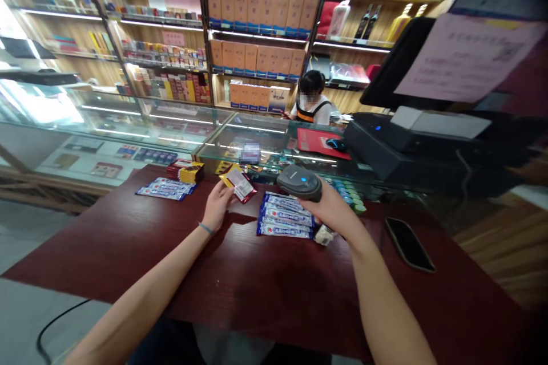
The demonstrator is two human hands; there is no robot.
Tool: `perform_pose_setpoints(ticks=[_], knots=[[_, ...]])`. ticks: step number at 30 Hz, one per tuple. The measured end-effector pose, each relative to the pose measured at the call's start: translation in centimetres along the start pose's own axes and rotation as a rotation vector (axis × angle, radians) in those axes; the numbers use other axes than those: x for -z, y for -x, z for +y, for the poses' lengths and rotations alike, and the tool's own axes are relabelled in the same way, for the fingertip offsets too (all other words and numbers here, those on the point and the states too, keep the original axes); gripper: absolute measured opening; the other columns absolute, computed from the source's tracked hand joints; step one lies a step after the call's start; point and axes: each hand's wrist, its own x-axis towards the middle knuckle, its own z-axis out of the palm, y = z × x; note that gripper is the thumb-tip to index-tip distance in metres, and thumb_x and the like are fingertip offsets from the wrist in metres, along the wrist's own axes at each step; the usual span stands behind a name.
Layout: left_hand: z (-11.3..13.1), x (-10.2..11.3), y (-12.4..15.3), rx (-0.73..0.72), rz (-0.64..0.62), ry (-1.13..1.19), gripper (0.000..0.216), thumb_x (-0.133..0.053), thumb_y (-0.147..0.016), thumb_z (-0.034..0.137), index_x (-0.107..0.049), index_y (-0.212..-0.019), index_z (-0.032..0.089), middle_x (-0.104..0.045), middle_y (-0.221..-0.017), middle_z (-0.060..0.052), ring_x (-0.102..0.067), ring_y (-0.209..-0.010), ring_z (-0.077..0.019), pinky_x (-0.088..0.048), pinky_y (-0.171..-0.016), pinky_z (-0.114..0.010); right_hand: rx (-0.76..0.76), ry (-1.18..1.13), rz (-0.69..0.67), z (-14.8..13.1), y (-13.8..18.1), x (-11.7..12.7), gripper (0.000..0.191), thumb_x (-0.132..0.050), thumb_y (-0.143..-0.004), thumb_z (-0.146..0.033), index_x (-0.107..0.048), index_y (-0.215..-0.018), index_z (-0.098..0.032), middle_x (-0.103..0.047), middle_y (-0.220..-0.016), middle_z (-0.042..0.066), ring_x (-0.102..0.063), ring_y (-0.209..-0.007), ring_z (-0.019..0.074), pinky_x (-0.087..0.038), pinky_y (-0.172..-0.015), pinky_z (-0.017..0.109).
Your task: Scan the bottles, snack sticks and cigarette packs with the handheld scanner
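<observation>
My left hand [217, 205] pinches a small red and yellow snack packet [238, 183] and holds it up over the dark red table [257, 285], its white label facing me. My right hand [329, 208] grips a dark grey barcode scanner [299, 182] with a blue light, its head beside the packet. Just below the scanner a stack of blue and white candy bars [285, 219] lies on the table. A small wrapped item [324, 235] sits under my right wrist.
More blue bars [165, 189] and a stack of red and yellow packets [186, 171] lie at the table's far left. A black phone [409, 243] lies at right. Behind stand a glass counter [171, 131], a register [411, 142], a red mat with mouse [321, 142], a seated person [312, 104] and stocked shelves.
</observation>
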Motion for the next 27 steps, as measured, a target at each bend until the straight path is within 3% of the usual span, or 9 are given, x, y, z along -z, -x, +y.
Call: perform_pose_setpoints(ticks=[4, 8, 11, 14, 18, 23, 27], knots=[[0.9, -2.0, -1.4, -0.165, -0.099, -0.318, 0.052, -0.076, -0.081, 0.05, -0.065, -0.12, 0.017, -0.077, -0.109, -0.011, -0.074, -0.097, -0.0258, -0.059, -0.089, -0.04, -0.011, -0.056, 0.041, 0.3, 0.6, 3.7, 0.043, -0.071, -0.08, -0.034, -0.062, -0.121, -0.025, -0.075, -0.101, 0.004, -0.069, -0.079, 0.0218, -0.054, -0.067, 0.033], [1.7, -5.6, -2.4, -0.49, -0.128, -0.738, 0.033, -0.062, -0.094, 0.041, -0.07, -0.118, 0.021, -0.077, -0.114, -0.008, -0.074, -0.102, -0.0245, -0.057, -0.092, -0.036, -0.134, -0.134, 0.06, 1.4, 1.3, 6.6, 0.043, -0.071, -0.08, -0.035, -0.059, -0.12, -0.024, -0.063, -0.062, -0.005, -0.049, -0.042, 0.0139, -0.039, -0.043, 0.026], [1.6, -8.6, -2.7, -0.705, -0.217, -1.098, 0.029, -0.055, -0.099, 0.032, -0.071, -0.122, 0.025, -0.078, -0.112, -0.006, -0.074, -0.098, -0.0227, -0.056, -0.088, -0.032, -0.166, -0.18, 0.086, 2.0, 1.8, 8.1, 0.042, -0.072, -0.081, -0.034, -0.058, -0.119, -0.023, -0.051, -0.048, -0.009, -0.045, -0.038, 0.0145, -0.036, -0.039, 0.026], [0.3, -11.3, -3.0, -0.827, -0.395, -1.25, 0.033, -0.052, -0.099, 0.021, -0.07, -0.126, 0.027, -0.077, -0.118, -0.006, -0.072, -0.105, -0.0218, -0.055, -0.089, -0.031, -0.152, -0.214, 0.13, 2.1, 2.4, 9.1, 0.043, -0.073, -0.08, -0.035, -0.057, -0.119, -0.024, -0.052, -0.048, -0.008, -0.045, -0.038, 0.0145, -0.036, -0.04, 0.026], [-2.4, -14.1, -3.5, -0.743, -0.536, -1.077, 0.033, -0.06, -0.09, 0.014, -0.074, -0.117, 0.028, -0.076, -0.118, -0.008, -0.069, -0.112, -0.0255, -0.051, -0.101, -0.038, -0.161, -0.263, 0.164, 2.0, 3.0, 9.9, 0.046, -0.073, -0.08, -0.036, -0.057, -0.121, -0.024, -0.052, -0.049, -0.008, -0.046, -0.038, 0.0148, -0.036, -0.04, 0.027], [-4.7, -15.8, -4.2, -0.468, -0.514, -0.655, 0.029, -0.074, -0.078, 0.015, -0.078, -0.101, 0.03, -0.076, -0.104, -0.011, -0.066, -0.112, -0.0319, -0.044, -0.11, -0.046, -0.16, -0.265, 0.185, 2.3, 3.4, 10.4, 0.042, -0.071, -0.081, -0.042, -0.059, -0.117, -0.026, -0.05, -0.049, -0.007, -0.045, -0.037, 0.0149, -0.036, -0.039, 0.028], [-5.7, -16.3, -4.5, -0.51, -0.57, -0.706, 0.028, -0.07, -0.082, 0.021, -0.076, -0.107, 0.031, -0.075, -0.114, -0.011, -0.064, -0.118, -0.032, -0.038, -0.116, -0.048, -0.143, -0.258, 0.195, 2.3, 3.5, 10.6, 0.036, -0.069, -0.083, -0.043, -0.057, -0.112, -0.026, -0.05, -0.049, -0.007, -0.046, -0.038, 0.0146, -0.038, -0.039, 0.029]])
